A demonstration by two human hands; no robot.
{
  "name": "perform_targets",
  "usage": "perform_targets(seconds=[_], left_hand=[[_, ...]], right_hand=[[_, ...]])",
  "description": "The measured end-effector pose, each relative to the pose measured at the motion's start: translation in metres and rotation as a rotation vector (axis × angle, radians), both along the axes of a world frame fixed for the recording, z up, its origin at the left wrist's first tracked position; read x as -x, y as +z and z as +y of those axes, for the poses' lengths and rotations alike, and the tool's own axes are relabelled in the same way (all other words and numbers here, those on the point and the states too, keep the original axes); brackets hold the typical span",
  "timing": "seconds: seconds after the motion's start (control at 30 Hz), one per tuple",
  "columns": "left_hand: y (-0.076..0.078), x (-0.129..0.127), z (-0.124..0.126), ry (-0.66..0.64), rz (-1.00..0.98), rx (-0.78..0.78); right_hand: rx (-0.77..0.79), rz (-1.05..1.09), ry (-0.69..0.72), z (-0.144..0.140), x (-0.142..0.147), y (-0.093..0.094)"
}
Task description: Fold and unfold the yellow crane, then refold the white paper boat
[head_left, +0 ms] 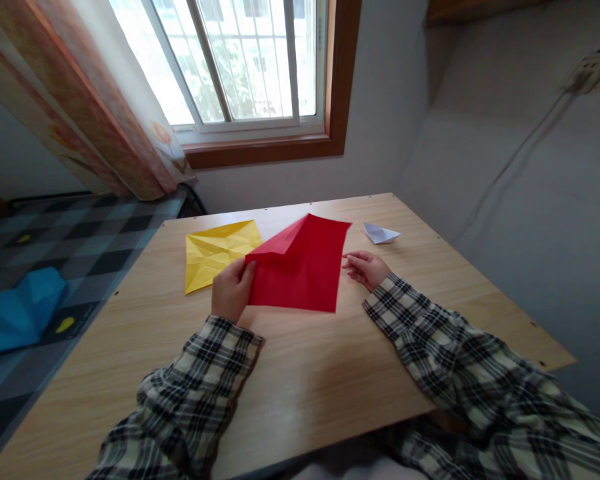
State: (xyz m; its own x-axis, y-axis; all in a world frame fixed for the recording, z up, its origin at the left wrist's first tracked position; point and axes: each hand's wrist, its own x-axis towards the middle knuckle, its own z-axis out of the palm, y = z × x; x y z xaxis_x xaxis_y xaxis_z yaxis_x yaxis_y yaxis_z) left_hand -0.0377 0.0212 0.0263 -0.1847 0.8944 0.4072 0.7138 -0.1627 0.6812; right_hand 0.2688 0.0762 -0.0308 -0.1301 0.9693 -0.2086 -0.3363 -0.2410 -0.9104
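A red sheet of paper (300,273) is held up over the table, its upper left part folded over. My left hand (233,288) pinches it at the left edge, thumb in front. Just off the right edge of the sheet, my right hand (364,268) has its fingers loosely bent and a little apart, with nothing seen in them. Behind my left hand lies a creased yellow sheet of paper (215,257), partly covered by the red one. A small folded white paper (380,233) rests beyond my right hand.
The wooden table (325,373) has its far edge near the wall below a window (245,67). To the left, a blue folded paper (23,310) lies on a checked bedspread (95,247). A cable (510,160) hangs down the right wall.
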Motion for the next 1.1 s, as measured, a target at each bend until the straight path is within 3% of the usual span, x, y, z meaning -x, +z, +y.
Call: perform_targets(seconds=[0.1,0.23,0.43,0.57,0.73,0.83,0.93,1.0,1.1], left_hand=[[0.01,0.034,0.006,0.191,-0.06,0.0],[0.01,0.082,0.015,0.464,-0.177,0.033],[0.0,0.114,0.015,0.657,0.156,0.133],[-0.007,0.115,0.011,0.619,0.373,0.22],[-0.008,0.097,0.008,0.503,0.512,0.004],[-0.011,0.068,0.008,0.349,0.545,-0.01],[-0.021,0.041,0.011,0.204,0.594,0.073],[-0.028,0.031,0.015,0.152,0.623,0.225],[-0.036,0.032,0.021,0.07,0.635,0.408]], right_hand=[[0.009,-0.02,0.027,0.0,-0.001,0.004],[-0.002,-0.038,0.044,-0.002,0.002,0.007],[0.012,-0.03,0.027,-0.004,0.003,0.01],[0.004,-0.035,0.041,-0.003,0.002,0.01],[-0.012,-0.04,0.052,-0.002,0.001,0.008],[-0.019,-0.048,0.057,-0.002,0.001,0.008],[-0.022,-0.06,0.056,-0.003,0.002,0.007],[-0.063,-0.085,0.025,-0.003,0.003,0.004],[-0.243,-0.181,-0.116,-0.001,0.002,-0.001]])
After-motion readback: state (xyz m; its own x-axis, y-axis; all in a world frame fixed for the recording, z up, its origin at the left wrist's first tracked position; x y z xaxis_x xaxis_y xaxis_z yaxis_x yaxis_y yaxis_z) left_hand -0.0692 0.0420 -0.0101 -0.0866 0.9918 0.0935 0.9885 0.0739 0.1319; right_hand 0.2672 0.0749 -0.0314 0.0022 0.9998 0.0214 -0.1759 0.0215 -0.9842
